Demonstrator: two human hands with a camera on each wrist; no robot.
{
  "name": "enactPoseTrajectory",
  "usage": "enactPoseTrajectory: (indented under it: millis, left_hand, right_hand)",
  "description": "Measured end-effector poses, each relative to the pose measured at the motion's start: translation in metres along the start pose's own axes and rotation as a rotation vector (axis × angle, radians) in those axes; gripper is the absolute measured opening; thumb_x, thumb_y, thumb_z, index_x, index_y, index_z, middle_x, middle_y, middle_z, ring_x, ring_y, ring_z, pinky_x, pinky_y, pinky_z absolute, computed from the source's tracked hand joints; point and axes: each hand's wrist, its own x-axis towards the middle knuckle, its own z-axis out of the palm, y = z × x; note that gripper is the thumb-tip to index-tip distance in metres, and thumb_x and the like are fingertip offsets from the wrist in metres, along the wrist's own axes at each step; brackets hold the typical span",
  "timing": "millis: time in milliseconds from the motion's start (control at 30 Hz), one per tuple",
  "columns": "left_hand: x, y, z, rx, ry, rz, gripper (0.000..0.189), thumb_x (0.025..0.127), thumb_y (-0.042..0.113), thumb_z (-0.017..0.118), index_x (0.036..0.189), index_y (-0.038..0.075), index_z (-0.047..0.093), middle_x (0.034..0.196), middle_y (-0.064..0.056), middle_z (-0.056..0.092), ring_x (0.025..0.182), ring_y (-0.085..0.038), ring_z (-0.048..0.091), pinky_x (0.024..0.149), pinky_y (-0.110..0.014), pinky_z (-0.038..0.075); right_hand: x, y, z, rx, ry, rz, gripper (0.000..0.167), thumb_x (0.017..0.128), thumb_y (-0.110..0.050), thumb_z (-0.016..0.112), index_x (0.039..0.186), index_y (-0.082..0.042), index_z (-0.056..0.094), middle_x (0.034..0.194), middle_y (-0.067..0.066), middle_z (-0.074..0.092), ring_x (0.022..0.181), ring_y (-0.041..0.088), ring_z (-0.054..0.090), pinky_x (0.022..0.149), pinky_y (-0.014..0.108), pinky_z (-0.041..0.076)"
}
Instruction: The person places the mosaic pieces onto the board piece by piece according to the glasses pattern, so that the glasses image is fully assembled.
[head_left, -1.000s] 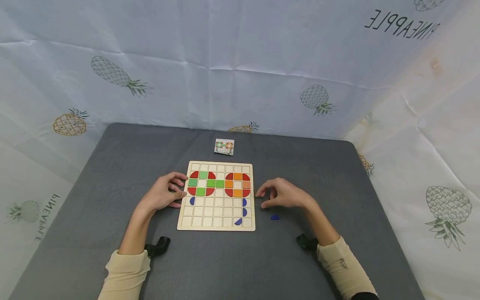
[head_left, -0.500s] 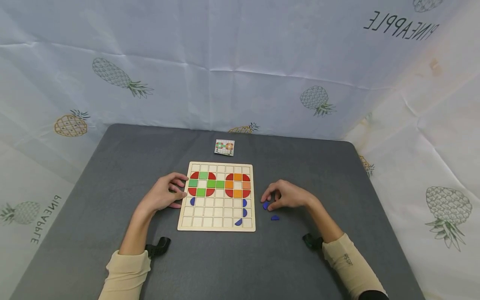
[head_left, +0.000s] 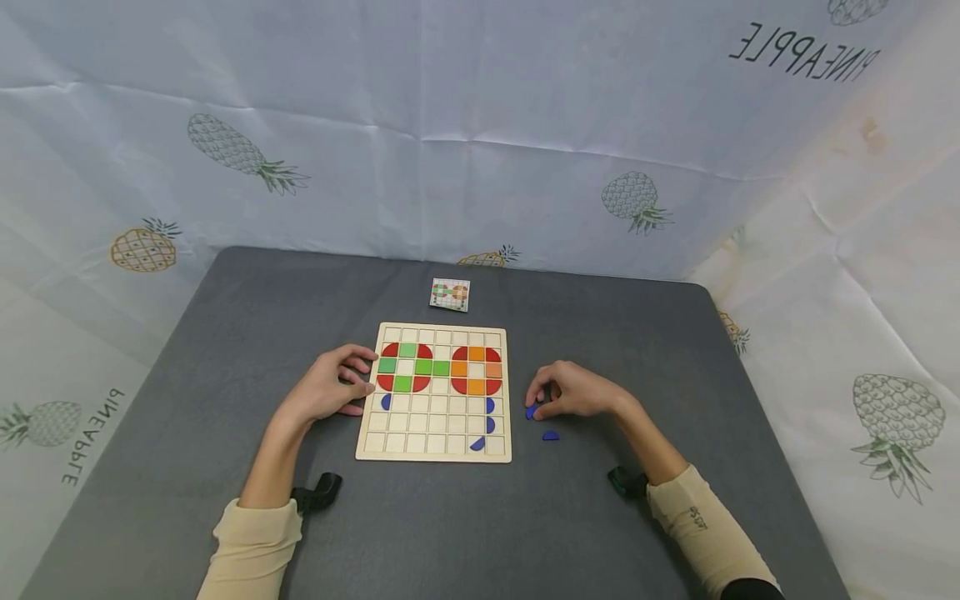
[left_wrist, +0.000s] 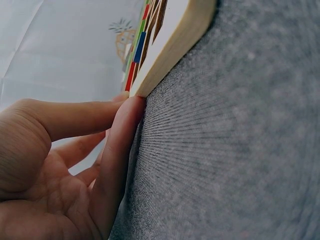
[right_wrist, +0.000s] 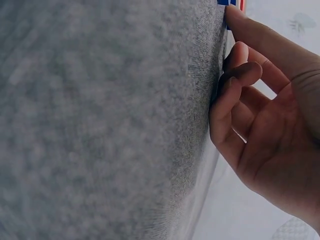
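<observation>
A square wooden grid board (head_left: 433, 455) lies on the table, bearing red, green and orange pieces in two ring shapes and several blue half-round pieces below them. My left hand (head_left: 330, 383) holds the board's left edge, thumb and fingertips against it; the left wrist view shows thumb and a finger at the rim. Right of the board, my right hand (head_left: 573, 389) pinches a blue piece (head_left: 531, 412) at table level, partly hidden by the fingers. Another blue half-round piece (head_left: 551, 436) lies on the table just nearer me.
Behind the board lies a small pattern card (head_left: 450, 294) with a similar coloured design. The grey table (head_left: 622, 333) meets a pineapple-print cloth (head_left: 420, 200) at the back. Black wrist straps with cameras sit on both forearms.
My right hand has drawn slightly right, away from the board, and the blue piece has come into sight between its fingers. The left hand and board have stayed put.
</observation>
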Motion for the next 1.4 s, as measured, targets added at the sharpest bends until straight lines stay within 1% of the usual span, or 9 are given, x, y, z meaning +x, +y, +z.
enactPoseTrajectory:
  millis: [133, 267, 400, 567, 767, 967, 1100, 1200, 1400]
  left_hand:
    - [0.0, 0.001, 0.0, -0.002, -0.001, -0.004, 0.055, 0.098, 0.002, 0.077, 0.148, 0.0, 0.055, 0.123, -0.022, 0.056, 0.097, -0.026, 0.061, 0.065, -0.039, 0.069]
    - [0.001, 0.002, 0.0, -0.006, -0.004, -0.008, 0.054, 0.098, 0.001, 0.077, 0.148, 0.0, 0.055, 0.123, -0.022, 0.056, 0.097, -0.026, 0.061, 0.065, -0.039, 0.069]
    - [0.002, 0.003, 0.001, -0.006, -0.006, -0.011, 0.054, 0.098, 0.001, 0.077, 0.148, 0.0, 0.056, 0.124, -0.022, 0.056, 0.097, -0.025, 0.06, 0.065, -0.039, 0.069]
    - [0.003, 0.004, 0.0, -0.002, -0.008, -0.009, 0.054, 0.098, 0.001, 0.076, 0.148, -0.001, 0.055, 0.125, -0.022, 0.056, 0.098, -0.026, 0.061, 0.065, -0.04, 0.069]
    - [0.003, 0.004, 0.0, -0.001, -0.006, -0.005, 0.054, 0.099, 0.002, 0.076, 0.148, -0.001, 0.056, 0.125, -0.023, 0.056, 0.097, -0.026, 0.061, 0.065, -0.04, 0.069]
    - [0.004, 0.004, 0.001, -0.001, -0.008, -0.009, 0.053, 0.099, 0.002, 0.076, 0.148, 0.0, 0.056, 0.124, -0.022, 0.056, 0.097, -0.026, 0.06, 0.065, -0.039, 0.069]
    - [0.004, 0.004, 0.001, 0.001, -0.007, -0.013, 0.053, 0.099, 0.002, 0.076, 0.147, 0.0, 0.056, 0.124, -0.022, 0.055, 0.097, -0.026, 0.059, 0.065, -0.039, 0.069]
    - [0.003, 0.003, 0.001, 0.0, -0.006, -0.014, 0.053, 0.098, 0.001, 0.076, 0.147, 0.0, 0.056, 0.123, -0.021, 0.055, 0.097, -0.025, 0.059, 0.065, -0.039, 0.069]
    - [0.002, 0.001, 0.0, -0.003, -0.006, -0.006, 0.052, 0.098, 0.001, 0.076, 0.146, -0.001, 0.056, 0.123, -0.022, 0.055, 0.095, -0.025, 0.06, 0.065, -0.039, 0.069]
  right_hand:
    - [0.0, 0.0, 0.0, -0.006, -0.001, -0.014, 0.012, 0.095, -0.017, 0.086, 0.106, -0.014, 0.082, 0.102, 0.003, 0.075, 0.074, 0.005, 0.057, 0.064, 0.021, 0.05]
    - [0.002, -0.004, 0.0, -0.009, 0.0, -0.005, 0.012, 0.097, -0.019, 0.084, 0.108, -0.016, 0.081, 0.105, 0.002, 0.077, 0.069, 0.004, 0.059, 0.061, 0.02, 0.051]
    - [0.006, -0.013, 0.0, -0.002, 0.019, 0.001, 0.012, 0.098, -0.019, 0.083, 0.109, -0.016, 0.08, 0.103, 0.0, 0.078, 0.069, 0.006, 0.061, 0.062, 0.02, 0.052]
    - [0.017, -0.027, 0.003, 0.0, 0.053, -0.034, 0.012, 0.099, -0.02, 0.082, 0.109, -0.014, 0.08, 0.1, -0.002, 0.079, 0.07, 0.009, 0.061, 0.063, 0.02, 0.052]
    - [0.037, -0.047, 0.009, -0.01, 0.062, -0.101, 0.011, 0.099, -0.018, 0.082, 0.109, -0.015, 0.08, 0.095, -0.004, 0.077, 0.071, 0.01, 0.061, 0.065, 0.021, 0.051]
    - [0.062, -0.069, 0.017, -0.027, 0.041, -0.162, 0.011, 0.098, -0.019, 0.083, 0.109, -0.017, 0.08, 0.095, -0.005, 0.076, 0.072, 0.006, 0.061, 0.066, 0.02, 0.051]
    - [0.079, -0.082, 0.023, -0.044, 0.026, -0.204, 0.011, 0.098, -0.019, 0.083, 0.108, -0.017, 0.08, 0.094, -0.005, 0.075, 0.072, 0.008, 0.061, 0.067, 0.02, 0.05]
    - [0.09, -0.094, 0.028, -0.06, 0.008, -0.219, 0.011, 0.098, -0.02, 0.083, 0.108, -0.016, 0.08, 0.092, -0.004, 0.074, 0.072, 0.008, 0.059, 0.067, 0.019, 0.049]
    - [0.116, -0.118, 0.04, -0.131, -0.044, -0.234, 0.013, 0.1, -0.025, 0.082, 0.11, -0.018, 0.081, 0.099, -0.006, 0.077, 0.07, 0.003, 0.057, 0.066, 0.017, 0.048]
